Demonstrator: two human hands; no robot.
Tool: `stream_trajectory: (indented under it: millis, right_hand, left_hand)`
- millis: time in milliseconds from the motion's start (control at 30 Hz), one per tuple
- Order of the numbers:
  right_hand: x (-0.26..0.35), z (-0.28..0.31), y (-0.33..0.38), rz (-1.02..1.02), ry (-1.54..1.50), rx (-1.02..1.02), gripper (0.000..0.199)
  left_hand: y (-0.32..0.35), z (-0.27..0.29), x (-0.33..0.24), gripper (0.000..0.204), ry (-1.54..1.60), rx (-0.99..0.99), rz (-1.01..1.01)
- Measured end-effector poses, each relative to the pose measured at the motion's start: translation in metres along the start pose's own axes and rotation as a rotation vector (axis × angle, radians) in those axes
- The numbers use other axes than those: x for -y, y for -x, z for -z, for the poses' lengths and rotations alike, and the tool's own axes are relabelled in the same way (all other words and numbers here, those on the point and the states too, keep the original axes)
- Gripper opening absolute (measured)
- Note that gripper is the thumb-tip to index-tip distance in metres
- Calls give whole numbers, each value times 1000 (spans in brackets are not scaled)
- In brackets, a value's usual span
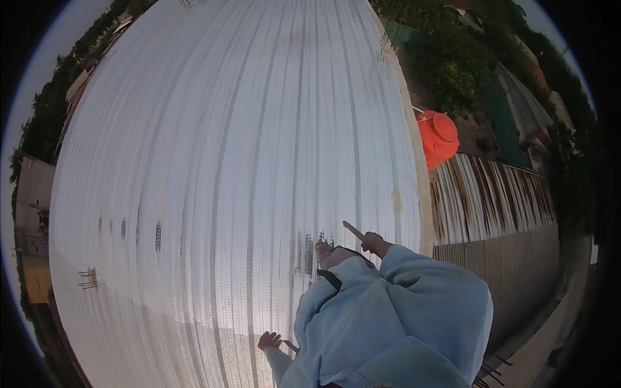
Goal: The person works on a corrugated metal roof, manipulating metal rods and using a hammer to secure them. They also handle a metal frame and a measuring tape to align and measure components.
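My right hand (373,243) is closed around a short, tan, stick-like handle (353,230). It slants up and to the left over the roof; whether a tool head belongs to it I cannot tell. Lower and to the left, my left hand (269,341) hangs over the ribbed metal roof (259,161) with its small fingers a little apart and nothing visible in them. Between my arms my loose light-blue garment (388,310) covers most of my body. One foot (323,249) shows past it on the roof sheet, beside dark scuff marks.
A pale ledge (425,213) bounds the roof on the right, with a drop beyond it. Past that edge are an orange-red tank (442,139) and a lower rusty corrugated roof (491,194). Thin rods (87,279) stick up at the left. Trees stand farther off.
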State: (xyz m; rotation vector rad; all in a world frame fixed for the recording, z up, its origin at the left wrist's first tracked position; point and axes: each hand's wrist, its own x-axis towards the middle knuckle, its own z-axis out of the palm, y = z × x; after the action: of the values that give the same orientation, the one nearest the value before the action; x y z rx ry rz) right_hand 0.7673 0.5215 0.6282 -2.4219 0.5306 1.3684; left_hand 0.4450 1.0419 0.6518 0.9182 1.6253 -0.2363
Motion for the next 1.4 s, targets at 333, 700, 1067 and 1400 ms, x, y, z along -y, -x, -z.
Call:
stream_trajectory:
  millis: [333,700,1067,1400]
  right_hand:
    - [95,-4,12,112,22,15,28]
    - [223,-84,3,621,1109,-83,32]
    - [486,-250,81,791,1628,156,35]
    - [601,-423,178,1284,2200,-94,34]
  left_hand:
    - [-1,10,166,27,-131,18,-262]
    - [74,55,166,34,757,-309,-168]
    - [183,-69,343,24,1638,-926,622]
    - [131,-289,189,15,1833,-576,1148]
